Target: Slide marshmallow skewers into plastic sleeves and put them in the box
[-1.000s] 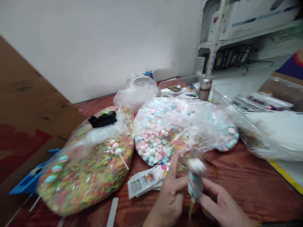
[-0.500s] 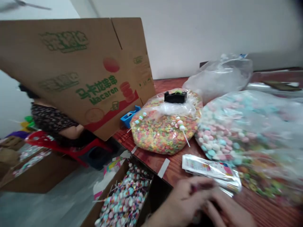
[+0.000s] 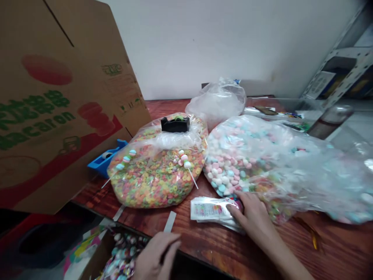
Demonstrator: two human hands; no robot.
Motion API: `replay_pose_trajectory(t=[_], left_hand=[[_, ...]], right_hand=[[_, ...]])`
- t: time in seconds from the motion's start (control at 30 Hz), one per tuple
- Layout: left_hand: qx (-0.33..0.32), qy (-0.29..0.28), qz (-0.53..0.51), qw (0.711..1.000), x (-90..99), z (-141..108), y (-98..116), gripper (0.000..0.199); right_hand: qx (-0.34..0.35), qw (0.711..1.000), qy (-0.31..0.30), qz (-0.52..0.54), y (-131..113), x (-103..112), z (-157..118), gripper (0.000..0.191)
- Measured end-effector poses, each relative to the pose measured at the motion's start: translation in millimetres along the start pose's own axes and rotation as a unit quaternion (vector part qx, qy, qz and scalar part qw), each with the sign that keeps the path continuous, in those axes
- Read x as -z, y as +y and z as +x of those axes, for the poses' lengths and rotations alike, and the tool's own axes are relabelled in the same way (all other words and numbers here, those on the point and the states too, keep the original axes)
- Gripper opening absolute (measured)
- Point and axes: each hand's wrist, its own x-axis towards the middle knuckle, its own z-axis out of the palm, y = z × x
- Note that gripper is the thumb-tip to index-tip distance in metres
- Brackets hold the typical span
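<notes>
Now the right hand (image 3: 253, 210) touches printed packets (image 3: 211, 210).

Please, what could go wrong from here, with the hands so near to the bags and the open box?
The right hand rests on a stack of printed packets beside a thin clear bag of pastel round candies, so the stack might slide or tear the bag. The left hand is at the table edge just above an open box of lollipops, so a careless move could knock them out. The tall cardboard carton leans near the bag of colored cereal rings and might tip onto it.
</notes>
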Motion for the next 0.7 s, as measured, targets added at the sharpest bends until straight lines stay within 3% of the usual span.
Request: replay_pose_trajectory(t=[0.03,0.1,0.23,0.33,0.43,0.53,0.63,0.7], left_hand=[[-0.063,0.021,-0.015,0.998,-17.0,17.2,17.9,0.022],[-0.132,-0.015,0.004,0.991,-48.3,50.2,47.1,0.046],[-0.128,-0.128,0.0,0.983,-86.5,95.0,72.9,0.083],[-0.086,-0.152,-0.021,0.984,-94.7,104.9,76.3,0.091],[-0.059,-0.134,-0.012,0.989,-97.2,102.6,77.9,0.089],[-0.036,-0.12,-0.005,0.992,-99.4,99.4,77.7,0.089],[-0.02,-0.111,-0.019,0.993,-99.2,97.9,75.2,0.091],[-0.02,-0.074,-0.051,0.996,-98.2,93.9,76.7,0.084]], right_hand=[[0.003,1.0,-0.001,0.002,-2.0,-0.4,2.5,0.034],[0.014,1.0,-0.007,0.01,-4.8,1.3,4.7,0.021],[0.032,0.999,0.018,0.017,-7.1,7.2,-0.5,0.022],[0.044,0.995,0.09,-0.004,-11.3,6.2,-9.4,0.025],[0.129,0.973,0.179,-0.064,-16.6,2.9,-16.0,0.031],[0.178,0.956,0.207,-0.109,-13.1,6.0,-18.0,0.03],[0.113,0.961,0.237,-0.09,3.1,20.3,-20.1,0.025],[0.007,0.964,0.264,-0.016,14.3,35.1,-23.8,0.024]])
